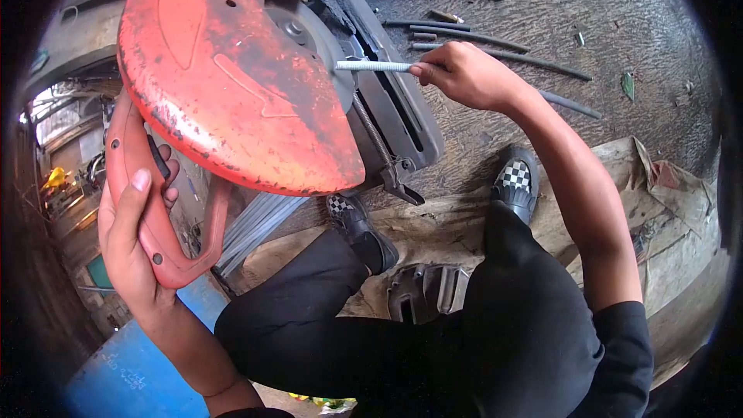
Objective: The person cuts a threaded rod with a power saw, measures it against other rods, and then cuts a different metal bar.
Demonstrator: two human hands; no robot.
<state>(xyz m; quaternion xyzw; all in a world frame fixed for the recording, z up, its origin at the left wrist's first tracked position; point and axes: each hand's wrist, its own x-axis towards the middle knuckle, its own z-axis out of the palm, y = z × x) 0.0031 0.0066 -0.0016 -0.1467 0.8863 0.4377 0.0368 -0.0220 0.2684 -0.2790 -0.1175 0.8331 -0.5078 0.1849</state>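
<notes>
My left hand (130, 244) is wrapped round the red handle (190, 267) of a cut-off saw, fingers near its black trigger (160, 156). The saw's worn red blade guard (232, 70) covers most of a grey cutting disc (334, 81). In my right hand (474, 77), pinched between thumb and fingers, is a short threaded rod (373, 66). Its free end points left and overlaps the disc's edge in this view. Below the rod lie the dark saw base (402, 101) and its long clamp screw (373, 128).
Several dark rods (526, 62) lie on the rough floor beyond my right hand. A bundle of grey rods (263, 224) sits below the guard, near a blue surface (135, 368). My checkered shoes (517, 178) rest by a crumpled brown sheet (433, 236).
</notes>
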